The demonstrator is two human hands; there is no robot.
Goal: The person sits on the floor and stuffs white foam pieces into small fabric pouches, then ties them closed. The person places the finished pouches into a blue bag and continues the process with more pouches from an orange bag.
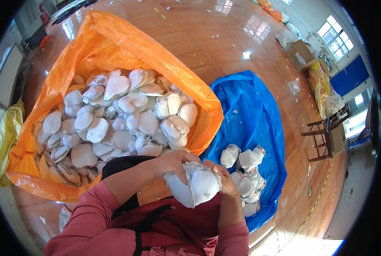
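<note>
Above my lap, both hands hold a white padded, cup-shaped fabric piece (204, 184) with a raised frayed seam across its middle. My left hand (173, 167) is closed on its left upper side, with the thumb pressed on its face. My right hand (222, 175) grips the upper right edge, its fingertips pinched there. To the left, a large open orange sack (126, 36) holds many similar white cup pieces (115, 87), piled loosely. On the right, a blue sack (248, 104) carries a smaller heap of rounded white bundles (246, 161).
A yellow sack (11, 136) leans at the far left wall. Along the right stand a wooden chair (327, 132), a cardboard box (300, 55) and a yellow bag (319, 87). Small white scraps lie on the reddish tiled floor (190, 42).
</note>
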